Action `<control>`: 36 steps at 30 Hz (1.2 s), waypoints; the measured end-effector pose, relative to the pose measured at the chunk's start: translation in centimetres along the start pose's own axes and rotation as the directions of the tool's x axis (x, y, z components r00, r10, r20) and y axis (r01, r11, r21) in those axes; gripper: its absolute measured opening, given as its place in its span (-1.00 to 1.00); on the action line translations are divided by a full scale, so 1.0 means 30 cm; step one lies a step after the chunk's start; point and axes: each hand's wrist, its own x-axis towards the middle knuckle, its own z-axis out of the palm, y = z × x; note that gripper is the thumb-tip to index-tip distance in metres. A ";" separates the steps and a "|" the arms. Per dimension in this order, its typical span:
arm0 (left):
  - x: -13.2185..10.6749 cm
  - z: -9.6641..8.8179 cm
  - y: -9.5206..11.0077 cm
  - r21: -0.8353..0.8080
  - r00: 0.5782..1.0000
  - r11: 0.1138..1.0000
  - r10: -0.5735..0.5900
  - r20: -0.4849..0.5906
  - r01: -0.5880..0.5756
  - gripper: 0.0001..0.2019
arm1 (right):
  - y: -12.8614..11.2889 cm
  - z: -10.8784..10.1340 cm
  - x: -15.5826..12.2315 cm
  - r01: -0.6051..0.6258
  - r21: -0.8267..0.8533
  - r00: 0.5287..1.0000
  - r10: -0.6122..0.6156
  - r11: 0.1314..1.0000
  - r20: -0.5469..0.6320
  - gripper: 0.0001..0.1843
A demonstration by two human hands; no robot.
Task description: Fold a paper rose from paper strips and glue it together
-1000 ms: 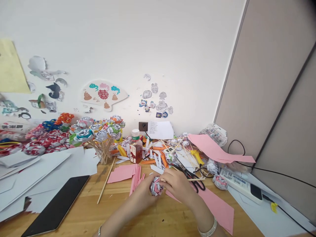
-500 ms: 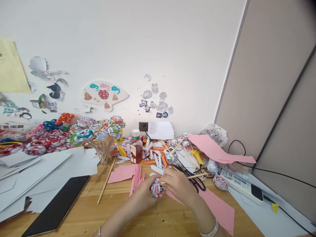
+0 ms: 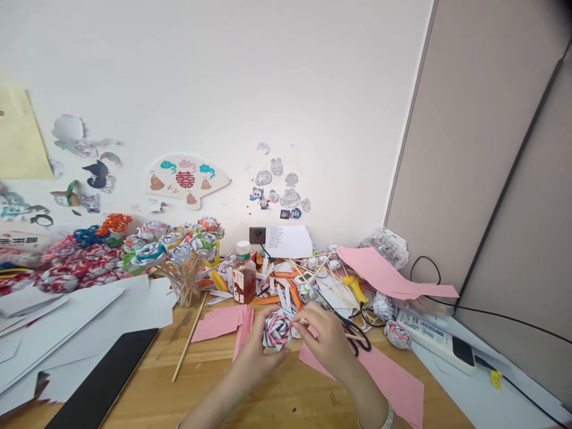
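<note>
A pink and white folded paper flower sits in my left hand, its spiral face turned toward me. Thumb and fingers wrap round its left side. My right hand pinches a thin wooden stick against the flower's right side; the stick's other end shows beyond the hand, and its middle is hidden by my fingers. Beneath and beside the right wrist lies pink paper. Black-handled scissors rest just past that hand. Pink paper strips lie left of the flower.
A bottle of red-brown liquid stands behind my hands amid paper scraps. Finished paper flowers on sticks stand at the back left. A loose stick, a black tablet-like slab, white sheets and a power strip lie around.
The flower has turned so its face points more toward me, and my left fingers have shifted round its side. My right hand stays pinched on the stick. The view has tilted slightly.
</note>
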 end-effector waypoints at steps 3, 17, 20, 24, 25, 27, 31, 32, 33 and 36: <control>0.000 -0.001 0.005 0.029 1.000 1.000 0.012 -0.002 -0.012 -0.45 | -0.003 0.012 -0.005 -0.015 -0.011 1.000 0.015 1.000 0.002 -0.71; 0.002 0.009 -0.018 0.175 0.994 0.980 0.101 -0.033 -0.093 -0.65 | -0.012 0.060 -0.011 0.026 -0.092 0.997 -0.032 0.995 -0.064 -0.79; -0.001 0.009 -0.027 0.213 0.993 0.972 0.113 -0.031 -0.104 -0.65 | -0.010 0.063 -0.012 0.022 -0.110 0.998 -0.027 0.994 -0.049 -0.82; -0.001 0.009 -0.039 0.240 0.991 0.962 0.136 -0.010 -0.130 -0.66 | -0.004 0.070 -0.013 -0.055 -0.116 0.998 0.054 0.992 -0.012 -0.90; 0.000 0.008 -0.041 0.244 0.990 0.960 0.143 -0.003 -0.138 -0.66 | -0.004 0.070 -0.013 -0.069 -0.120 0.998 0.069 0.990 -0.005 -0.91; 0.000 0.009 -0.046 0.250 0.988 0.956 0.156 0.013 -0.154 -0.67 | -0.007 0.069 -0.012 -0.086 -0.129 0.996 0.088 0.988 0.009 -0.89; -0.003 0.009 -0.060 0.275 0.982 0.943 0.185 0.032 -0.187 -0.67 | -0.018 0.062 -0.010 -0.089 -0.160 0.995 0.095 0.983 0.027 -0.87; -0.004 0.009 -0.065 0.284 0.982 0.940 0.188 0.031 -0.189 -0.67 | -0.020 0.061 -0.009 -0.087 -0.167 0.995 0.093 0.982 0.027 -0.87; -0.005 0.009 -0.070 0.293 0.982 0.937 0.189 0.029 -0.189 -0.65 | -0.022 0.060 -0.009 -0.083 -0.170 0.996 0.088 0.982 0.025 -0.87; -0.005 0.009 -0.078 0.310 0.980 0.930 0.199 0.025 -0.197 -0.62 | -0.024 0.062 -0.011 -0.065 -0.176 0.997 0.070 0.982 0.020 -0.86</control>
